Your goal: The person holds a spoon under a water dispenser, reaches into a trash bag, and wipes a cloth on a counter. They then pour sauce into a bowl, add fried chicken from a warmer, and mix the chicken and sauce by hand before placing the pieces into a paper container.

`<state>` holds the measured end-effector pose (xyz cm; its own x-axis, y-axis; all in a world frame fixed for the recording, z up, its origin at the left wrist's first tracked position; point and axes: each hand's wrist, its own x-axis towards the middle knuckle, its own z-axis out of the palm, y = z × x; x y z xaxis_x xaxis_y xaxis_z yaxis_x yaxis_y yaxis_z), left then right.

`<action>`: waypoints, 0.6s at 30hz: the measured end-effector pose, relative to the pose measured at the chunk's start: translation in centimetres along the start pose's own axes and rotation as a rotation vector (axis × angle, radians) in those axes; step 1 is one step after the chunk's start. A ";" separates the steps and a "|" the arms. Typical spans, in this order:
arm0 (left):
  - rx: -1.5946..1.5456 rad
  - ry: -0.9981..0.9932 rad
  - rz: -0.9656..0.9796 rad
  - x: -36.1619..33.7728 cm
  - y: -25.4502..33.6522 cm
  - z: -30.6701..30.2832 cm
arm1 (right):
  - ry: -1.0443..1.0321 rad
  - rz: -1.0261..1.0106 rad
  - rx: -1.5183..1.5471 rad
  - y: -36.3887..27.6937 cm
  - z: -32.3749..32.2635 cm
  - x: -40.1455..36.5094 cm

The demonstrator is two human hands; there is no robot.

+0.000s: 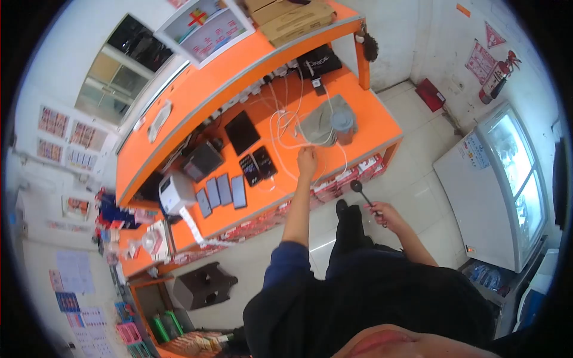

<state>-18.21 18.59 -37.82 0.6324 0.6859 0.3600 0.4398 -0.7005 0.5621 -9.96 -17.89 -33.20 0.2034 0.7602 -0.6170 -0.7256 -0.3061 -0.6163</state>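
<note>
I am watching the left grip (307, 160) resting closed over the bench (382, 128). It seems to be pinching a white cable (279, 136) where the loops are trailing toward the front edge, probably to be lifting it free of the tangle. The right grip (385, 215) is clasping the handle of a black spoon (357, 186), carrying it low and off the bench, likely keeping it clear of the wiring. Just beyond the cable, a grey cup (343, 124) is sitting on a grey cloth (316, 122). Phones (258, 165) are lying in rows to the left, crowding the reach. A freezer (507, 179) is standing well to the right.
</note>
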 end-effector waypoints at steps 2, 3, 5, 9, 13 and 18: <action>-0.020 -0.042 0.056 6.9 -4.2 5.4 | -0.052 0.000 -0.028 -1.5 1.6 1.1; -0.027 -0.070 0.095 9.7 -5.5 7.4 | -0.027 -0.014 0.000 -1.5 2.0 1.9; 0.488 -0.296 0.015 13.4 -7.7 10.0 | 0.064 0.006 -0.099 -3.3 2.5 3.7; 0.956 -0.287 -0.061 14.9 -15.3 13.6 | 0.159 -0.038 -0.237 -6.7 5.3 6.9; 0.602 -0.466 -0.215 16.7 -11.9 7.0 | 0.079 -0.511 -0.439 -7.9 8.3 13.1; -0.822 -0.593 -0.529 16.7 -13.0 2.9 | 0.475 -0.354 -0.744 -10.3 13.0 22.0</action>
<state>-11.52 38.57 -41.30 0.7896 0.5023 -0.3523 0.3284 0.1391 0.9342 -6.54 9.44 -34.09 0.6961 0.6165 -0.3680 0.0012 -0.5135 -0.8581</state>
